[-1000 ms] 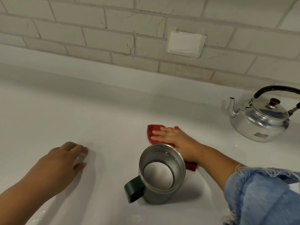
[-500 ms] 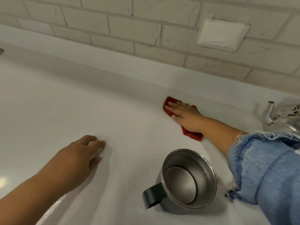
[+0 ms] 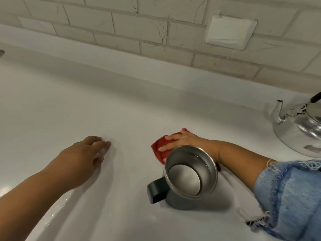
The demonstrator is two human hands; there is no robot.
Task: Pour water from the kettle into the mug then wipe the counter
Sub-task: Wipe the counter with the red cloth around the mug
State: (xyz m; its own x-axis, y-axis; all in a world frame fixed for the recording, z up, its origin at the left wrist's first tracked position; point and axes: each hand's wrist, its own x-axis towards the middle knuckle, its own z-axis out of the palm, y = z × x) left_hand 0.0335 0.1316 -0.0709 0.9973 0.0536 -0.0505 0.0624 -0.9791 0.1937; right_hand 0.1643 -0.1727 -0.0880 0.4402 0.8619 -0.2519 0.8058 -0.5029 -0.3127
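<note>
A dark green mug [image 3: 189, 181] with a steel lining stands on the white counter [image 3: 86, 105], its handle pointing left, with water inside. Just behind it my right hand [image 3: 184, 140] lies flat on a red cloth [image 3: 159, 150], pressing it to the counter. The mug's rim hides part of the cloth and my wrist. A shiny metal kettle [image 3: 298, 129] sits at the right edge, spout pointing left, partly cut off by the frame. My left hand [image 3: 81, 157] rests palm down on the counter to the left, fingers spread, holding nothing.
A brick wall [image 3: 139, 32] with a white wall plate [image 3: 229, 33] runs along the back of the counter. Small water drops [image 3: 60, 204] glisten near the front left. My blue frayed sleeve [image 3: 291, 195] fills the lower right.
My right hand has slid the red cloth back from the far side of the counter to just behind the mug. The view shifted, bringing more of the kettle into sight. My left hand stayed put.
</note>
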